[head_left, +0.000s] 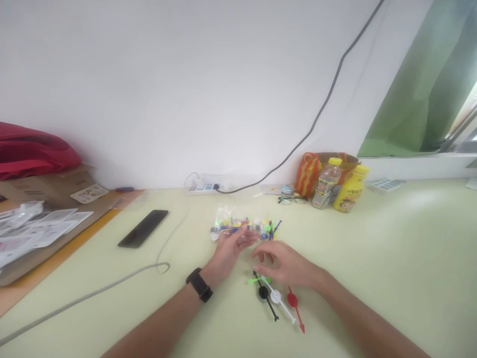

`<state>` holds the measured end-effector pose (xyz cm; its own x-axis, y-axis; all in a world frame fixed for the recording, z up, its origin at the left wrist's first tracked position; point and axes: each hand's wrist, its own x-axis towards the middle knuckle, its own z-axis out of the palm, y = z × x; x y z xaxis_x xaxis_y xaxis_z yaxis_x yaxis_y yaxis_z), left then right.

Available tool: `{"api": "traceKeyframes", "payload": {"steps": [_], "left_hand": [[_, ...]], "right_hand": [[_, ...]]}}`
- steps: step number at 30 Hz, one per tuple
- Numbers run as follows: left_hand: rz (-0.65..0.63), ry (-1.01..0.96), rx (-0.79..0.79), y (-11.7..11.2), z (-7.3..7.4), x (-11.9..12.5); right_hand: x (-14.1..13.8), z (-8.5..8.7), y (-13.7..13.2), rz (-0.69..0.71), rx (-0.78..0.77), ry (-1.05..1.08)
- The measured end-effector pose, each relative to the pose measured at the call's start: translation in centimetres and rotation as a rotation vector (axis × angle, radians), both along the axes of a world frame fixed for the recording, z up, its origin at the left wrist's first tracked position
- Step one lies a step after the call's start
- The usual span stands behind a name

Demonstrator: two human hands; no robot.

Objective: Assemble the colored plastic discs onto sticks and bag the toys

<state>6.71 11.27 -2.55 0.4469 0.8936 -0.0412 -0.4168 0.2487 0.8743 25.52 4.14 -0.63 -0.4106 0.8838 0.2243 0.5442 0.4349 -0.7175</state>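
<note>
My left hand (230,248), with a black watch (199,285) on its wrist, reaches to the near edge of a pile of small coloured plastic parts (225,229). Its fingers are stretched out and apart, and nothing shows in them. Beside it, my right hand (285,262) has loosely curled fingers, with a gap between thumb and forefinger and nothing visible in it. Just below the right hand lie a black arrow spinner (263,293), a white arrow spinner (276,297) and a red arrow spinner (292,300). A green arrow-like piece (255,280) lies across the black one's upper end.
A black phone (143,228) and a grey cable (112,288) lie left. At the back are a power strip (204,185), glasses (292,200), a clear bottle (326,184) and a yellow bottle (351,190). Papers and a cardboard box (48,186) occupy the far left.
</note>
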Motion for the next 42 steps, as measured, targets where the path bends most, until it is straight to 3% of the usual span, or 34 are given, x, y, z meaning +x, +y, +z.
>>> {"api": "traceKeyframes", "payload": {"steps": [6,14,17,20,24,27,33,38,42], "left_hand": [[0.04,0.071,0.022,-0.1,-0.2,0.1],[0.04,0.078,0.039,-0.1,-0.3,0.1],[0.053,0.08,0.062,-0.1,-0.4,0.2],[0.083,0.09,0.072,0.0,-0.5,0.3],[0.092,0.087,0.061,0.1,-0.8,0.3],[0.075,0.087,0.058,0.1,-0.7,0.1],[0.039,0.12,0.103,-0.1,-0.6,0.3],[0.01,0.163,0.123,-0.2,-0.9,0.5],[-0.042,0.207,0.168,-0.4,-1.1,0.5]], "right_hand": [[-0.9,-0.7,-0.2,0.169,-0.085,0.009],[-0.5,-0.1,0.6,0.049,-0.257,0.306],[0.4,0.6,0.9,-0.052,-0.258,0.501],[1.9,1.1,1.5,-0.246,-0.155,0.634],[3.8,1.0,2.5,-0.594,0.04,0.716],[4.0,0.5,2.9,-0.716,0.077,0.742],[2.5,0.0,2.7,-0.727,0.0,0.939],[1.2,0.0,2.5,-0.588,-0.229,1.138],[0.3,-0.1,2.0,-0.57,-0.346,1.17]]}}
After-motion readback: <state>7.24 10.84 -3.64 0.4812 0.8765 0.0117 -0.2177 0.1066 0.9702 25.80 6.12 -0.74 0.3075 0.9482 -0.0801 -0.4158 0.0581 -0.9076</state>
